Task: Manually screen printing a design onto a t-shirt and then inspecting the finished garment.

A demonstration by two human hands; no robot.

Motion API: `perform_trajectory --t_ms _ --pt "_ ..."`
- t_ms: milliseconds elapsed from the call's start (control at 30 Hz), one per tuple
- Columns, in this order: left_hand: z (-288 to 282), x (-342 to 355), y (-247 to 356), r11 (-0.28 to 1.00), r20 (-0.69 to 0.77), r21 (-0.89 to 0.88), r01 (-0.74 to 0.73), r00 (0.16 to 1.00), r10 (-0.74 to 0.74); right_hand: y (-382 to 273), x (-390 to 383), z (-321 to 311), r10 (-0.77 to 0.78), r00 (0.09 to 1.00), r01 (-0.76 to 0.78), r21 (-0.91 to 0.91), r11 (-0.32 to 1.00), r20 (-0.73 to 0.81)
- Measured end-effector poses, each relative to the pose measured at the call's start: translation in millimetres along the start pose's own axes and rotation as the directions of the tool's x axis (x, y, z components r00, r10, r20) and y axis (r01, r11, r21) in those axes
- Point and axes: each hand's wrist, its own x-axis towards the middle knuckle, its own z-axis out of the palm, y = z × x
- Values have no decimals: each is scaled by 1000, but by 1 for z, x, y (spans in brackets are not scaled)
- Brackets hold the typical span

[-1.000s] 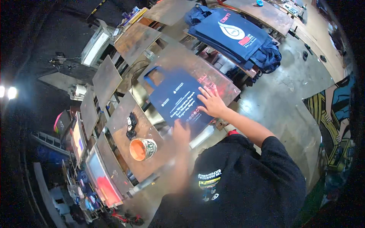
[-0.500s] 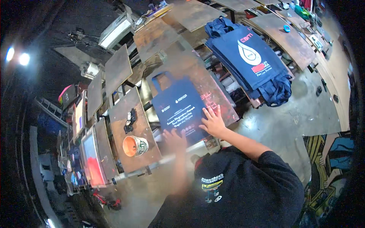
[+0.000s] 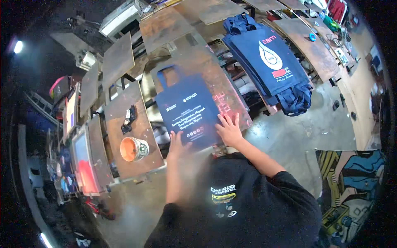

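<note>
A navy tote bag point(image 3: 188, 93) with white printing lies flat on a worn brown board point(image 3: 194, 51), its handle loop toward the far side. My left hand point(image 3: 178, 145) rests at the bag's near left corner, fingers stretched out and apart. At the near right edge of the bag, my right hand point(image 3: 229, 130) lies with its fingers spread, partly over red print marks on the board. Both hands press lightly or just touch; neither grips anything.
To the right, a stack of navy tote bags point(image 3: 269, 62) sits on another board. On the board at left stand a paint-stained tub point(image 3: 134, 149) and a small black object point(image 3: 129, 118). A framed printing screen point(image 3: 85, 161) with red colour leans farther left.
My left hand has moved up and left to the bag's corner and is less blurred. My right hand remains on the right edge. The whole view has shifted slightly.
</note>
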Motion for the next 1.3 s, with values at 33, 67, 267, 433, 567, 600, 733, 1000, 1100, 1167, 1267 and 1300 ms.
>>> perform_trajectory --t_ms 33,67,267,433,567,600,733,1000,1100,1167,1267,1300 --pt "0 -2 1 1000 29 16 25 999 -25 1 -6 2 -8 1000 8 -16 1000 18" --pt "-3 -4 7 999 50 28 46 998 -47 -2 -5 0 27 999 -27 -12 1000 43" --pt "-3 5 12 991 91 88 104 989 -112 -23 13 -4 132 986 -128 -45 991 101" --pt "15 -6 38 948 -28 259 186 982 -185 -24 35 13 102 992 -106 44 993 77" --pt "31 0 36 945 -132 245 215 973 -188 -22 31 35 74 989 -99 206 974 128" --pt "33 -1 32 936 -116 272 223 973 -199 -28 27 35 89 980 -104 79 991 176" --pt "42 -14 31 955 -204 197 222 962 -181 -27 21 30 129 952 -107 -92 990 277" --pt "47 -22 22 975 -474 184 127 880 -25 -41 61 12 144 873 -103 -112 988 467" --pt "45 -21 23 975 -493 160 155 868 -57 -49 86 17 -19 857 -31 87 996 514" --pt "47 -20 20 985 -490 143 92 872 -10 -62 97 30 -194 864 99 222 970 465" --pt "61 -16 9 960 -462 252 121 887 10 -90 109 59 -524 753 392 369 843 398" --pt "62 -15 8 942 -458 306 137 889 19 -93 114 71 -570 688 480 308 821 448"
